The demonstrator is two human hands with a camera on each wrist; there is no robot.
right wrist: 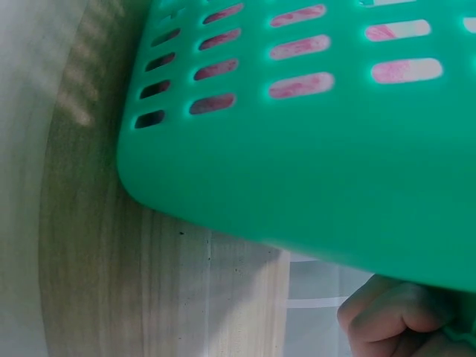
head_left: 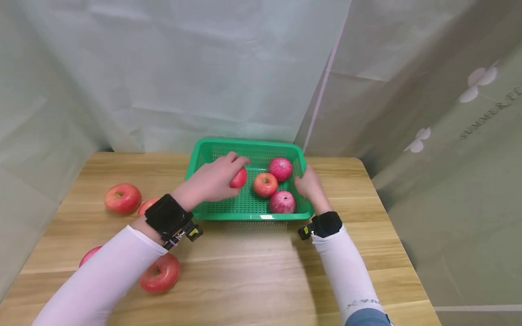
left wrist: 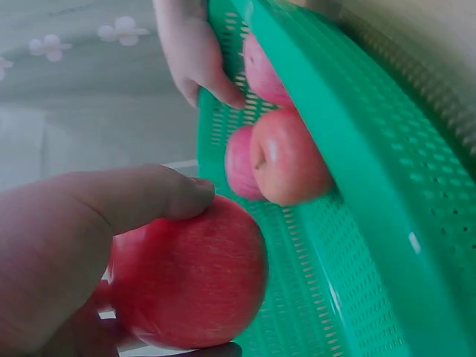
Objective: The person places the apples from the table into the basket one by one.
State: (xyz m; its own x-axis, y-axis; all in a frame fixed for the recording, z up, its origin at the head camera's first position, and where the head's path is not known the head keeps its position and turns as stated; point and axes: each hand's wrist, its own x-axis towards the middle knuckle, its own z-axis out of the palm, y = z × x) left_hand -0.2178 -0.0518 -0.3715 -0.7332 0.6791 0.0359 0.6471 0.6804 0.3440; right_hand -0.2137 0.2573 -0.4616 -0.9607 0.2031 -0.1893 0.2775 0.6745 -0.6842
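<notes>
My left hand [head_left: 212, 180] grips a red apple [left wrist: 197, 275] over the left half of a green plastic basket [head_left: 248, 216], thumb on top in the left wrist view. Most of that apple is hidden by the hand in the head view. Inside the basket, toward its right, lie a red-orange apple [head_left: 265, 184] and two pink streaked round fruits, one behind [head_left: 280, 169] and one in front [head_left: 282, 202]. At the basket's right end, my right hand [head_left: 311, 184] holds the rim, its fingers curled below the edge in the right wrist view.
On the wooden table [head_left: 244, 280], left of the basket, lie a red apple [head_left: 123, 198], another apple [head_left: 147, 206] partly behind my left wrist, a third apple [head_left: 160, 273] and a pink fruit [head_left: 89, 256] partly behind the sleeve. Pale curtains [head_left: 204, 81] hang around the table.
</notes>
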